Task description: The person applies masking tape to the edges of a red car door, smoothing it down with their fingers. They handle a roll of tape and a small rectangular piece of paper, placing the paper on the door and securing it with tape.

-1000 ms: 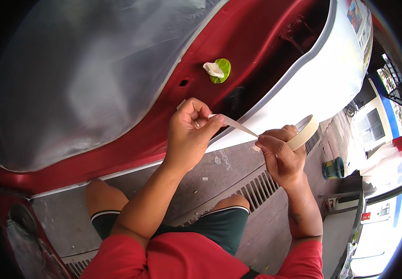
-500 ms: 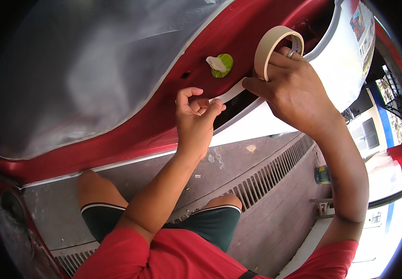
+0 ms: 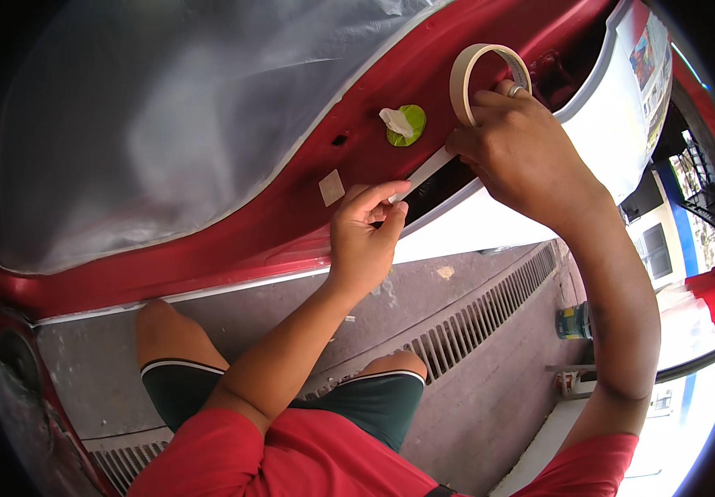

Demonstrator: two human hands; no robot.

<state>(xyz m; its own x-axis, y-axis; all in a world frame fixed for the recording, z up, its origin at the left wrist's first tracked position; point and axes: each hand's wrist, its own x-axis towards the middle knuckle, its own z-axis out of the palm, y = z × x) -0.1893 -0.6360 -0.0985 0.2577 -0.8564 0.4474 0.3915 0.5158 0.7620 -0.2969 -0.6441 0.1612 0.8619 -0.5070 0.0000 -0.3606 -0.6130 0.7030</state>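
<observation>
My right hand is closed on a roll of cream masking tape, the roll standing up from its fingers. From it a pale tape strip stretches down and left, across a dark gap beside a red painted car-body edge. My left hand pinches the strip's free end between thumb and index finger. Below the gap lies a white panel. Just above the strip, a lime-green round patch with a crumpled whitish piece sits on the red metal.
Grey plastic sheeting covers the area at upper left. A small pale label is on the red metal near my left hand. A slotted drain grate crosses the concrete floor. A green can stands at right.
My left index finger has come down toward the thumb, closing on the tape end. Both hands have shifted slightly, uncovering the pale label. The tape roll is still in my right hand.
</observation>
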